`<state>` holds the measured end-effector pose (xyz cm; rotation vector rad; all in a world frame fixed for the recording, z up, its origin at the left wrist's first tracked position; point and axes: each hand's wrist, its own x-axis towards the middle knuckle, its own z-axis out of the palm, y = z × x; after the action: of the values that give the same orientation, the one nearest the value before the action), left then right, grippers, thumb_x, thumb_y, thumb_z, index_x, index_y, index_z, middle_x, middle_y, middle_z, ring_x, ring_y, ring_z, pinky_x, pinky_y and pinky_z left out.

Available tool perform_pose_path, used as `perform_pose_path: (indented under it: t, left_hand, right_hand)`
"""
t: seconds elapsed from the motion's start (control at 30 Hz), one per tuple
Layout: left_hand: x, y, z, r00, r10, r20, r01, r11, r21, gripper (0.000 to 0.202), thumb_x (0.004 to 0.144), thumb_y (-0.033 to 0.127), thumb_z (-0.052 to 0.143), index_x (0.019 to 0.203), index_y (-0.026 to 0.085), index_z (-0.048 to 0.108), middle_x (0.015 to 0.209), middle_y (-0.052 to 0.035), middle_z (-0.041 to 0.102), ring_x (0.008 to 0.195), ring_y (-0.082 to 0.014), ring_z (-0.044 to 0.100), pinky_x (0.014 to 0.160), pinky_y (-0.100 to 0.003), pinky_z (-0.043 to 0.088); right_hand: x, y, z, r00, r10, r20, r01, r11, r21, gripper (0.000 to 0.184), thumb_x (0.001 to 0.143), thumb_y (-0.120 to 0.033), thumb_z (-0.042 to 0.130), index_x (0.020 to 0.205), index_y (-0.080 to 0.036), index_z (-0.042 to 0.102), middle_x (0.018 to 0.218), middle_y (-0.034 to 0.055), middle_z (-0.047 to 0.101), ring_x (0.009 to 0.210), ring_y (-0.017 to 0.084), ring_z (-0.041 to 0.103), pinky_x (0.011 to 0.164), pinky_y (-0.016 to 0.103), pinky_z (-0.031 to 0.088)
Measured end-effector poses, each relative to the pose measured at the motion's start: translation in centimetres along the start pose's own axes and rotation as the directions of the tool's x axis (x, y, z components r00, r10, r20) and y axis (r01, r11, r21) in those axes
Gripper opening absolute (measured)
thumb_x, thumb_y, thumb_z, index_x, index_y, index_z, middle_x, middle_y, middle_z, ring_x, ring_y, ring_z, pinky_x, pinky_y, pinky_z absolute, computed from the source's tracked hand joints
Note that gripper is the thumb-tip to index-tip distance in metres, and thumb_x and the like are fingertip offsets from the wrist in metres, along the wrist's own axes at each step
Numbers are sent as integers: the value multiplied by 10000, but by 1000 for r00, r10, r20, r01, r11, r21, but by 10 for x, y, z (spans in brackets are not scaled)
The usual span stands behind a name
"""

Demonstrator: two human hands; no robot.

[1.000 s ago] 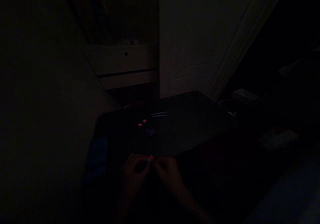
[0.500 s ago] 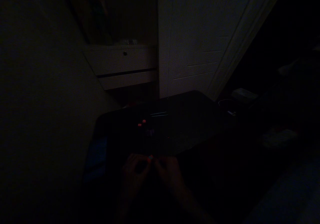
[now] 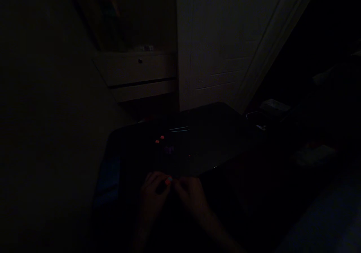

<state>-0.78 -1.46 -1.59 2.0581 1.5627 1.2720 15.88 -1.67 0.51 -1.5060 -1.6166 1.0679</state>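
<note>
The scene is very dark. My left hand [image 3: 153, 193] and my right hand [image 3: 190, 194] meet fingertip to fingertip at the near edge of a dark table [image 3: 220, 136]. Between their pinched fingers sits a small orange piece [image 3: 168, 180]. Both hands are closed around it. Farther out on the table lie two small orange bits [image 3: 159, 139] and a dim purple bit [image 3: 169, 150]. A tiny red speck [image 3: 189, 156] lies to their right.
Two thin pale rods [image 3: 179, 129] lie at the back of the table. A blue object [image 3: 108, 177] sits at the table's left edge. Behind stand a pale drawer unit [image 3: 138, 72] and a white door [image 3: 225, 46]. Dim clutter lies right [image 3: 275, 108].
The hands stay together at the table's near edge, shifting only slightly. The orange piece between the fingers has dropped a little lower.
</note>
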Motion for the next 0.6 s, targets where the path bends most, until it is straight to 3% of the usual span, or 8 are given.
perform_pose_path:
  t: [0.17,0.33,0.47,0.6]
  left_hand:
    - [-2,-1,0,998,45,-33,-45,999,-10,81,918,268,725,893,235,795,844,-17,762,796,-201,702,712,-312,579]
    - [-5,-4,4,991,43,-127,-33,997,75,165,962,371,696,958,252,810,933,-38,749,868,-223,715,791,-357,596]
    - [-4,-2,1,999,44,-3,-44,996,74,157,901,378,763,1012,274,801,1034,-40,758,941,-247,731,840,-394,602]
    - [-4,-2,-4,996,49,80,-51,998,21,103,950,325,707,1010,288,782,1013,-16,794,952,-242,739,879,-414,587]
  right_hand:
    - [3,4,-3,998,42,-41,-37,992,117,385,941,-345,578,607,-156,618,598,11,617,592,135,542,564,240,350]
    - [5,9,-6,997,30,-77,-16,984,179,421,949,-438,550,681,-142,684,649,29,654,632,154,560,596,246,396]
    - [4,10,-4,997,30,-66,-19,987,158,407,952,-421,564,690,-142,701,657,29,663,647,159,579,608,250,398]
    - [2,13,-3,997,62,-41,-54,983,175,390,938,-396,568,647,-152,658,624,16,631,617,148,551,574,247,370]
